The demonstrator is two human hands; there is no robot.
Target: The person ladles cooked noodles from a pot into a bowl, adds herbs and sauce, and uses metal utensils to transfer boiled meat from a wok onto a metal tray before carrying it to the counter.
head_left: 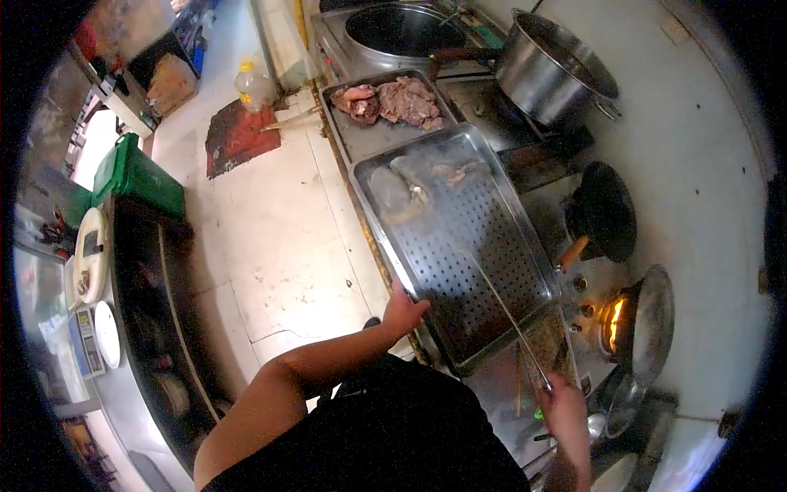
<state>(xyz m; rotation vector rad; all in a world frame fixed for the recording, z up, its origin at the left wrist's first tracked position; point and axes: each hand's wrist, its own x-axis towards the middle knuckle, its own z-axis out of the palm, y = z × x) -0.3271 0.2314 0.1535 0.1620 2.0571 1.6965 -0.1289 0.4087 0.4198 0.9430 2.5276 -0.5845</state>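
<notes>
My left hand (402,314) grips the near left rim of a perforated steel tray (447,283), thumb over the edge. My right hand (566,410) is closed around the end of a long thin metal rod (512,321), which slants across the tray; its far tip fades into steam. Pale pieces of meat (393,193) lie at the tray's far end, blurred by the steam. A smaller piece (452,172) sits to their right. Beyond, a second tray (361,141) bears browned chunks of meat (410,102).
A steel pot (545,78) with a long handle stands back right, beside a large round vat (402,33). On the right, flame (615,324) burns near a wok (653,328); another dark wok (605,211) is behind. A green bin (139,176) and counter stand left.
</notes>
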